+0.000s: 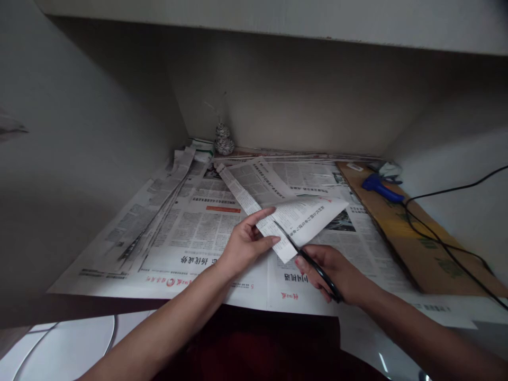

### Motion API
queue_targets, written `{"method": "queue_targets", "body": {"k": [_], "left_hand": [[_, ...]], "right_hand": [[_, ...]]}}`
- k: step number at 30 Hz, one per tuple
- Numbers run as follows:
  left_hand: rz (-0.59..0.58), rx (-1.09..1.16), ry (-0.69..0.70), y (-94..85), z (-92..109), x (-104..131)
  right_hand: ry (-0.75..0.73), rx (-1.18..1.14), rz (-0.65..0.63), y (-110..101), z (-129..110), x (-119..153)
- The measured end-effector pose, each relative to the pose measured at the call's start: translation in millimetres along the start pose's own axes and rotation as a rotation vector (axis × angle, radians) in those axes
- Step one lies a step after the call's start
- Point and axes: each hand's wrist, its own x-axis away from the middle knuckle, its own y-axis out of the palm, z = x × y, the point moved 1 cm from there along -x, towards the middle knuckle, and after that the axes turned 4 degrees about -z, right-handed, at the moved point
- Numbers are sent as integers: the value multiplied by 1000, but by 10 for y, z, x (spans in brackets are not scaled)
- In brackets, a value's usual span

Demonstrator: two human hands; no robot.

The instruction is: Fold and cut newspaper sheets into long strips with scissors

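Note:
A folded piece of newspaper (pixel 313 216) is pinched between the thumb and fingers of my left hand (pixel 246 241), over newspaper sheets spread on the table. Black-handled scissors (pixel 319 272) are in my right hand (pixel 331 270), their blades reaching into the piece just right of my left fingertips. On the left side of the cut, a narrow printed strip (pixel 238 190) runs from my left hand up to the back left. My right fingers wrap round the scissor handles.
Cut newspaper strips (pixel 159 217) lie at the left. A small coiled paper figure (pixel 224 140) stands by the back wall. At the right, a blue glue gun (pixel 381 189) with a black cable (pixel 436 241) rests on cardboard (pixel 413 248). A shelf edge (pixel 278 21) overhangs the table.

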Motion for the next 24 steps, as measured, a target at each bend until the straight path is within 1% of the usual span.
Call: {"method": "queue_targets", "body": {"k": [6,9,10,12,14,15,17,19,21,24], "left_hand": [[8,-26,-4,3,7,9],[11,-3,-41,-1,-18,1],[27,35,-67,-8,-23,-13],[100,140,-131,-33,-7,-63],[172,202,-178,-64,54,-146],[182,195,-191,-78,98,-200],[132,142,-196,-98,198,-324],[51,76,-212,-111,282,-452],[-30,-34,-197,-124,338,-565],[-117,-240,-49,-163,376,-672]], "right_hand": [[16,-13,14,15,22,31],[12,-1,34,-5,43,50],[11,11,36,-21,55,53],[11,40,31,-62,82,56],[19,64,23,-106,110,54],[23,71,19,-125,120,51],[28,71,24,-149,128,44],[25,67,45,-156,114,32],[10,62,72,-153,82,17],[-34,46,76,-147,26,-25]]}}
